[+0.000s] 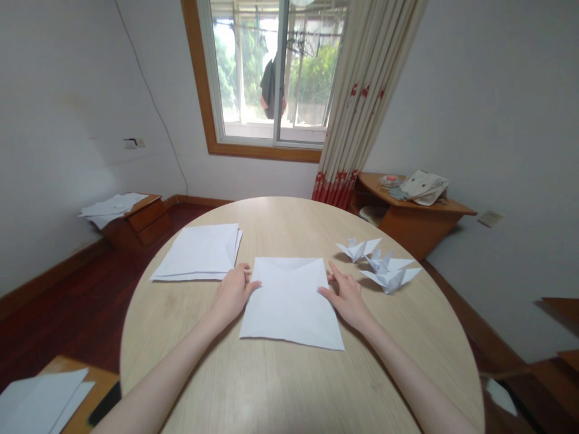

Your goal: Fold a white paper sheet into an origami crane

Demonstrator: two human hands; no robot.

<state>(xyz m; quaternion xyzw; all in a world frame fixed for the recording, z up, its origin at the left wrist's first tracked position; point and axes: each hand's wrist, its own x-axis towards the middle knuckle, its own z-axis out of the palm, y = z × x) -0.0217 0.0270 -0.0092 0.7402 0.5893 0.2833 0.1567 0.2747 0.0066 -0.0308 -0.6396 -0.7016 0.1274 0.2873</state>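
One white sheet [289, 307] lies in the head view, the only view, on the near-middle of a pale round worktop [280, 392], between the person's two hands. The left hand [233, 293] rests at its left side with the thumb laid over the edge and the fingers loosely bent outside it; the right hand [347, 296] mirrors this, its index finger reaching forward beside the far right corner. Neither is clenched, and no firm pinch shows; whether any fingertip slips under the paper, I cannot tell. To steady the sheet well, I would keep both thumbs equally light, square it up without pulling the sides apart, and smooth from the middle outward, since thin paper could buckle or crease under uneven pressure. The sheet looks plain and roughly square, with faint slanting creases near its far edge and a slightly wavy near edge that seems not to sit quite flat. A stack of white paper [199, 250] lies near the left hand, and a few folded paper birds [391, 280] stand near the right hand, apart from the sheet.
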